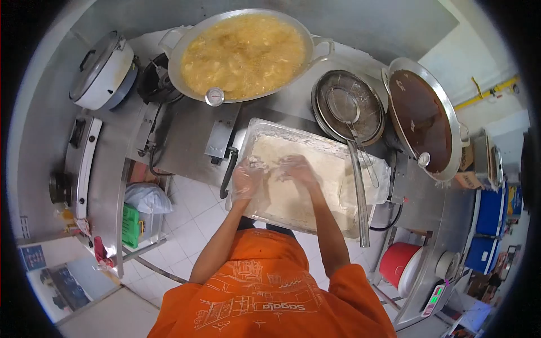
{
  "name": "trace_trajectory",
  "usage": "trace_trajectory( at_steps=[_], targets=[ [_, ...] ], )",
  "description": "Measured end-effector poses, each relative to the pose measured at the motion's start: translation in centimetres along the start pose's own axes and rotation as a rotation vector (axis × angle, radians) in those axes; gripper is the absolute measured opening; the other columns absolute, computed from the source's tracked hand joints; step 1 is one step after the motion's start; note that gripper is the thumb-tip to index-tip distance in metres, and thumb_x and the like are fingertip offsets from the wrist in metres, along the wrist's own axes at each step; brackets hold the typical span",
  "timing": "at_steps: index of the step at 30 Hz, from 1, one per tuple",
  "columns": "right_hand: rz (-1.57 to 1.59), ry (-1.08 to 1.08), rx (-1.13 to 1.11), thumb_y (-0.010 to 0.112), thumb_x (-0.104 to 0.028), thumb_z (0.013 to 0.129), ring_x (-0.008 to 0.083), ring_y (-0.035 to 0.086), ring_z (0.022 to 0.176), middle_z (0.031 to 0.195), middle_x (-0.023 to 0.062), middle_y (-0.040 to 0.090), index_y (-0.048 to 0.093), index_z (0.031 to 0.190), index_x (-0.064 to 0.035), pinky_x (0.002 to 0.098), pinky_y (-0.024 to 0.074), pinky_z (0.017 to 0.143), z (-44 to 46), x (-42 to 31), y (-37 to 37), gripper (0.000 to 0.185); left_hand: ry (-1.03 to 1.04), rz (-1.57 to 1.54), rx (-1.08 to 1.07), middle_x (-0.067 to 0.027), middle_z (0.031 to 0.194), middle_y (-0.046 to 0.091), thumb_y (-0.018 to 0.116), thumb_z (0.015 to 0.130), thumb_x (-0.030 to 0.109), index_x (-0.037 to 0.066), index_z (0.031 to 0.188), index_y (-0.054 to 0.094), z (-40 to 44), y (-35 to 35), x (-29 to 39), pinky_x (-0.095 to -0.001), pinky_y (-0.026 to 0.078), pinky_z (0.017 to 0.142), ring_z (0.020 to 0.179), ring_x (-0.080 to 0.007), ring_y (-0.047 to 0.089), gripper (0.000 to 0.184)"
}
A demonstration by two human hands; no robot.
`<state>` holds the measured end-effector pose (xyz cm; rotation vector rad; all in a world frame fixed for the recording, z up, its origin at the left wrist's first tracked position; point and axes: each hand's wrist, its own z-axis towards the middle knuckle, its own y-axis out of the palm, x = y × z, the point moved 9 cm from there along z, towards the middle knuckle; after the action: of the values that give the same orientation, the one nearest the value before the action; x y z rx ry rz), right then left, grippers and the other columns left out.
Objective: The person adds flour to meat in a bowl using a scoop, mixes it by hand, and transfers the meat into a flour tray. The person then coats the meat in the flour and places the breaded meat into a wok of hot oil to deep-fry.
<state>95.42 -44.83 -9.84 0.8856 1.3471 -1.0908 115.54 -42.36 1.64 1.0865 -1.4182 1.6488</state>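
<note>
Both my hands wear clear plastic gloves and are over a metal tray (284,226) of pale flour (315,163). At the tray's left side, my left hand (247,179) has its fingers curled in, with a floury, lumpy bit at the fingertips too small to name. A short gap to the right, my right hand (298,170) points its bent fingers toward the left one. Those fingers are smeared by motion, so what they hold, if anything, does not show.
Behind the tray, a large wok (180,73) holds bubbling oil with frying pieces and a clipped thermometer (214,97). A long-handled strainer (359,191) overhangs the tray's right side. Farther right stands a pan of dark oil (420,112). A lidded white pot (107,70) is at left.
</note>
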Motion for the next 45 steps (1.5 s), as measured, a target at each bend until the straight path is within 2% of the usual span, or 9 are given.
trace_trajectory(
  at_steps=[2,13,16,23,28,31,34,41,45],
  targets=[
    [0.47,0.515,0.244,0.068,-0.021,0.089,0.0218,0.065,0.098,0.12,0.0163,0.06,0.047,0.128,-0.003,0.0354,0.0584,0.078,-3.6,-4.0,-1.4,0.047,-0.073,-0.116,-0.011,-0.0146,0.085,0.07,0.071,0.074,0.024,0.001,0.096,0.068,0.1,0.0,0.9,-0.0329,0.053,0.068,0.072,-0.0259,0.066,0.032],
    [0.461,0.347,0.445,0.063,-0.01,0.09,0.0183,0.067,0.083,0.101,0.0091,0.065,0.061,0.111,0.0019,0.0325,0.059,0.065,-3.5,-0.7,-2.3,0.024,0.19,0.758,-0.326,-0.0159,0.092,0.066,0.064,0.084,0.028,0.004,0.087,0.067,-1.5,9.6,-11.6,-0.0427,0.052,0.081,0.088,-0.034,0.065,0.025],
    [0.605,0.289,0.503,0.064,-0.009,0.09,0.0189,0.067,0.084,0.1,0.0099,0.065,0.061,0.112,0.0029,0.0319,0.0588,0.065,-4.9,-4.9,-3.2,0.026,0.376,0.613,-0.097,-0.0172,0.088,0.067,0.065,0.083,0.027,0.003,0.086,0.068,-2.3,8.6,-10.2,-0.043,0.052,0.08,0.084,-0.0356,0.065,0.025],
    [0.47,0.239,0.234,0.069,-0.011,0.086,0.0191,0.068,0.085,0.098,0.0103,0.069,0.064,0.11,0.0023,0.0305,0.0568,0.07,-4.3,-6.9,-1.0,0.028,-0.488,-0.339,-0.314,-0.011,0.087,0.07,0.072,0.08,0.018,0.0,0.1,0.068,-1.8,6.5,-5.8,-0.0321,0.055,0.068,0.08,-0.021,0.068,0.027],
    [-0.637,-0.089,0.265,0.07,-0.011,0.078,0.0168,0.068,0.078,0.096,0.0122,0.07,0.07,0.095,-0.0012,0.0278,0.0545,0.069,-3.5,-12.6,-0.3,0.019,-0.669,-0.918,-0.377,-0.0102,0.101,0.069,0.069,0.085,0.012,0.003,0.111,0.065,-3.8,8.7,-5.7,-0.026,0.054,0.065,0.086,-0.0164,0.067,0.027],
    [-0.271,0.075,0.287,0.069,-0.008,0.078,0.0135,0.066,0.072,0.088,0.0094,0.071,0.07,0.091,-0.0003,0.0274,0.0529,0.059,-3.2,-12.3,-2.5,0.015,-0.585,-0.841,-0.313,-0.0096,0.101,0.068,0.061,0.09,0.009,0.004,0.116,0.06,-4.4,5.7,-5.5,-0.0303,0.055,0.071,0.083,-0.0199,0.067,0.027],
    [-0.153,0.115,0.237,0.068,-0.003,0.078,0.009,0.063,0.069,0.078,0.0068,0.07,0.07,0.086,0.0003,0.0261,0.0507,0.057,-1.3,-13.8,-6.3,0.008,0.303,0.447,-0.257,-0.0094,0.093,0.066,0.057,0.09,0.007,0.006,0.119,0.058,-4.4,2.1,-3.0,-0.0355,0.054,0.077,0.078,-0.0261,0.065,0.029],
    [-0.193,0.145,0.097,0.068,-0.002,0.08,0.011,0.063,0.068,0.078,0.0069,0.07,0.071,0.086,-0.0004,0.0269,0.0512,0.061,11.3,-35.8,-4.8,0.007,0.083,0.039,-0.341,-0.0087,0.103,0.061,0.057,0.089,0.015,0.007,0.107,0.059,-10.0,1.7,-10.2,-0.0349,0.049,0.085,0.097,-0.023,0.059,0.02],
    [-0.395,0.154,0.011,0.069,-0.008,0.081,0.0143,0.066,0.07,0.084,0.009,0.072,0.071,0.089,0.0001,0.0287,0.052,0.063,21.6,-37.8,-5.5,0.012,0.391,0.662,-0.494,-0.0053,0.104,0.059,0.055,0.09,0.014,0.007,0.104,0.058,-10.7,-0.4,-1.5,-0.0291,0.048,0.086,0.096,-0.0186,0.057,0.016]
  ],
)
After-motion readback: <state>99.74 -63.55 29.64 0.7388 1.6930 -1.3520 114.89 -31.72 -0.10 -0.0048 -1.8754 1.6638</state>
